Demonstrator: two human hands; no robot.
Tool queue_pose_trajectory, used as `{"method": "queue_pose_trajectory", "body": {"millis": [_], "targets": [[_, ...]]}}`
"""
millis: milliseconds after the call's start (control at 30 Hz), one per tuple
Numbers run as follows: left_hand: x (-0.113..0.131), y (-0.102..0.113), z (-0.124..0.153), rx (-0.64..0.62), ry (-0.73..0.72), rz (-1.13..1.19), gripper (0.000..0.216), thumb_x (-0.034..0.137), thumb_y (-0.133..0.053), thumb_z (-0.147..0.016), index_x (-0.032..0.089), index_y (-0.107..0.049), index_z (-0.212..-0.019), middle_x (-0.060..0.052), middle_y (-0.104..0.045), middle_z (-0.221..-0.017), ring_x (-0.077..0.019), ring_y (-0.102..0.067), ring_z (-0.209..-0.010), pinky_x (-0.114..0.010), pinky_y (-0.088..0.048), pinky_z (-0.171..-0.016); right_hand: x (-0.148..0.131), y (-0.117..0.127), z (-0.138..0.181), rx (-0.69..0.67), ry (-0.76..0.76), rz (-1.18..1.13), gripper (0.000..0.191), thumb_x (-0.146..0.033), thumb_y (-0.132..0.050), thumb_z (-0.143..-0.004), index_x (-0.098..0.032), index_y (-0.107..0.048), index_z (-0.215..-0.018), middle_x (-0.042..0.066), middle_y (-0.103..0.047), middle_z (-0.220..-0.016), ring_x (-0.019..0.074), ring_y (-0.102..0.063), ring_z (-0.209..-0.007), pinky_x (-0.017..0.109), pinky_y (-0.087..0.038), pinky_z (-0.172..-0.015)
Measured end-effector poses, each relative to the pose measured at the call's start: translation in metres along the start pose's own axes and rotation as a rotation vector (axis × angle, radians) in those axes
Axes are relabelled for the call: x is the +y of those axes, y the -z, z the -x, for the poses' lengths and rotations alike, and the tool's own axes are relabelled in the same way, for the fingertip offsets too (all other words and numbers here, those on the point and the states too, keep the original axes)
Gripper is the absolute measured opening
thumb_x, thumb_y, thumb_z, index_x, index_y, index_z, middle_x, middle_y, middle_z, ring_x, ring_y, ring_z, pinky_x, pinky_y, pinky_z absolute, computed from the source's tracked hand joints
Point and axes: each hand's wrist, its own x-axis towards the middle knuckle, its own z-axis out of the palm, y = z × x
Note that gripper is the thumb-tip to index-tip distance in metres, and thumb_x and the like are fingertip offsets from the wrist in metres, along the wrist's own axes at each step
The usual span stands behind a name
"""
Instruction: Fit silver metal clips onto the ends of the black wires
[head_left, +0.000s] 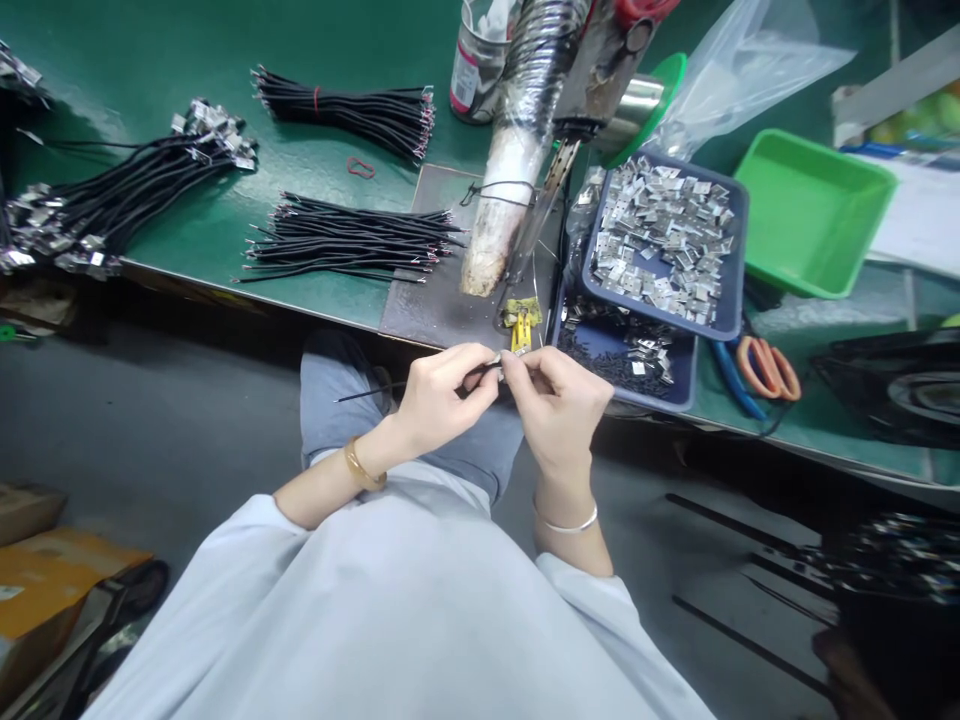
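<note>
My left hand (446, 392) is closed round a short black cable (367, 393), whose loose tail sticks out to the left over my lap. Against its fingertips, my right hand (556, 402) pinches at the cable's other end. A small light-coloured piece shows between the fingertips, but the fingers mostly hide what the right hand grips. Just beyond both hands, at the table edge, stands a yellow clip-like holder (520, 330). Above it point a soldering iron (551, 190) and a foil-wrapped duct (499, 200).
Loose black cables (352, 238) and a tied cable bundle (349, 112) lie left. Farther left are cables with metal ends (142, 185). At right stand a blue tray (739, 250) of metal pieces, a green tray (817, 210) and orange-handled scissors (769, 368).
</note>
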Motion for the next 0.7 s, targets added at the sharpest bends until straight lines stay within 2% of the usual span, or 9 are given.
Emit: {"method": "queue_pose_trajectory", "body": {"millis": [100,167,233,333,400,467,533,600,700], "targets": [[-0.002,0.003,-0.001,0.018,-0.112,-0.076,0.018,0.015,-0.053,-0.090,0.018,-0.060,-0.074,0.002,-0.055,-0.060,-0.0093,-0.049,-0.055,-0.021,-0.042,-0.058,0.004,0.002,-0.002,0.015,-0.150,-0.049,0.039,-0.048,-0.065,-0.090,-0.020,-0.058,-0.062,-0.004,-0.052,-0.053,0.0080,-0.037,-0.046,0.025,-0.032,-0.049],[-0.003,0.005,-0.001,0.020,-0.160,-0.079,0.017,0.014,-0.052,-0.090,0.018,-0.062,-0.077,0.000,-0.059,-0.062,-0.0103,-0.053,-0.057,-0.022,-0.045,-0.062,0.007,0.004,-0.004,-0.029,-0.248,-0.150,0.039,-0.050,-0.065,-0.088,-0.020,-0.060,-0.064,-0.004,-0.054,-0.053,0.0084,-0.040,-0.046,0.025,-0.033,-0.048],[-0.004,0.007,-0.002,0.004,-0.147,-0.049,0.016,0.015,-0.054,-0.090,0.018,-0.064,-0.078,-0.002,-0.063,-0.064,-0.0113,-0.055,-0.059,-0.023,-0.047,-0.065,0.010,0.005,-0.006,-0.095,-0.280,-0.267,0.037,-0.049,-0.066,-0.087,-0.020,-0.061,-0.065,-0.003,-0.057,-0.054,0.0093,-0.046,-0.047,0.024,-0.037,-0.049],[-0.004,0.011,-0.002,-0.053,0.077,0.131,0.014,0.022,-0.058,-0.089,0.016,-0.066,-0.080,-0.001,-0.063,-0.064,-0.0098,-0.053,-0.055,-0.022,-0.045,-0.057,0.011,0.005,-0.004,-0.092,-0.213,-0.322,0.026,-0.044,-0.068,-0.086,-0.021,-0.066,-0.075,-0.003,-0.062,-0.062,0.0087,-0.047,-0.048,0.023,-0.038,-0.049],[-0.005,0.013,-0.002,-0.117,0.285,0.330,0.017,0.027,-0.060,-0.088,0.014,-0.069,-0.081,0.001,-0.060,-0.059,-0.0080,-0.049,-0.050,-0.019,-0.042,-0.050,0.010,0.005,-0.001,-0.046,-0.103,-0.206,0.019,-0.040,-0.069,-0.087,-0.022,-0.069,-0.082,-0.001,-0.066,-0.069,0.0084,-0.048,-0.049,0.024,-0.039,-0.049],[-0.006,0.014,-0.003,-0.143,0.427,0.481,0.020,0.030,-0.064,-0.085,0.012,-0.072,-0.082,0.000,-0.062,-0.059,-0.0078,-0.051,-0.051,-0.019,-0.043,-0.050,0.009,0.006,0.002,-0.002,-0.004,-0.044,0.018,-0.040,-0.068,-0.089,-0.023,-0.071,-0.086,-0.001,-0.066,-0.068,0.0090,-0.049,-0.048,0.025,-0.040,-0.049],[-0.008,0.012,-0.003,-0.087,0.502,0.525,0.021,0.033,-0.070,-0.080,0.012,-0.075,-0.082,-0.003,-0.070,-0.067,-0.0096,-0.058,-0.057,-0.020,-0.049,-0.056,0.008,0.006,0.004,0.090,0.032,0.011,0.023,-0.043,-0.061,-0.092,-0.023,-0.070,-0.094,-0.003,-0.060,-0.062,0.0100,-0.049,-0.046,0.025,-0.040,-0.048],[-0.011,0.011,-0.004,-0.007,0.541,0.518,0.023,0.034,-0.075,-0.075,0.012,-0.077,-0.080,-0.005,-0.074,-0.074,-0.0123,-0.064,-0.065,-0.022,-0.054,-0.063,0.007,0.006,0.005,0.228,0.026,-0.062,0.025,-0.044,-0.055,-0.096,-0.023,-0.065,-0.104,-0.005,-0.054,-0.057,0.0105,-0.048,-0.042,0.025,-0.038,-0.045],[-0.013,0.009,-0.006,0.045,0.546,0.487,0.023,0.035,-0.077,-0.072,0.012,-0.077,-0.078,-0.006,-0.076,-0.077,-0.0146,-0.069,-0.071,-0.023,-0.057,-0.068,0.004,0.008,0.007,0.293,-0.012,-0.158,0.021,-0.039,-0.054,-0.098,-0.023,-0.058,-0.111,-0.003,-0.066,-0.070,0.0124,-0.061,-0.048,0.025,-0.045,-0.045]]}}
